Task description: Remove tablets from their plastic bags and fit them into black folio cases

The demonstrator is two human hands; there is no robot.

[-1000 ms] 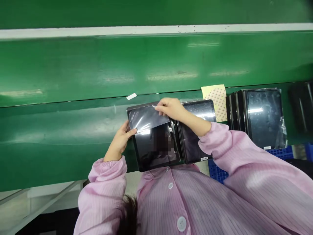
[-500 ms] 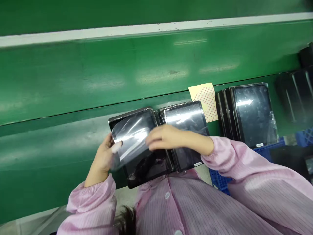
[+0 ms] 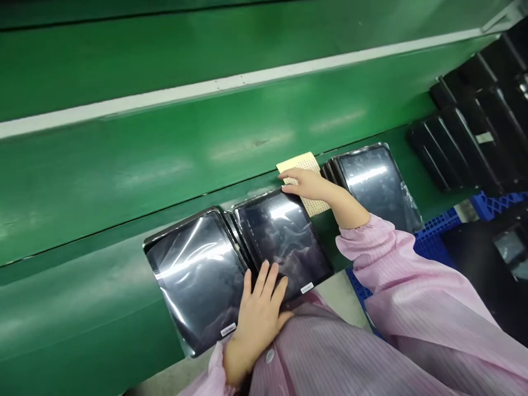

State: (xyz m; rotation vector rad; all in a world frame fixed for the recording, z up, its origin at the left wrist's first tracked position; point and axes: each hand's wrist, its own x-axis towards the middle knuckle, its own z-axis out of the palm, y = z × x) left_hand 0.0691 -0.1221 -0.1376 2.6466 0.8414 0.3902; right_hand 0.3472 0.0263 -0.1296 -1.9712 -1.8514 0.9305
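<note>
A black tablet-like panel (image 3: 196, 280) lies at left, with clear film over its glossy face and a small white label at its lower edge. Beside it on the right is a similar panel (image 3: 284, 242), on top of others. My left hand (image 3: 259, 313) rests across the lower left of this second panel, fingers spread. At its upper right corner is my right hand (image 3: 305, 184), fingers stretched out and slightly apart, one touching or just above the top edge. Partly under that hand lies a yellow sheet with rows of small dots (image 3: 315, 207).
A stack of similar panels (image 3: 371, 181) stands to the right. More dark panels (image 3: 457, 143) are piled at far right. Blue plastic crates (image 3: 437, 242) sit below the edge of the green bench (image 3: 103, 313). A white strip (image 3: 165, 99) runs along the back.
The clear film now lies across the left panel, its label visible. My left hand has moved right from that panel's left edge; my right hand has moved up to the second panel's corner. The view has turned.
</note>
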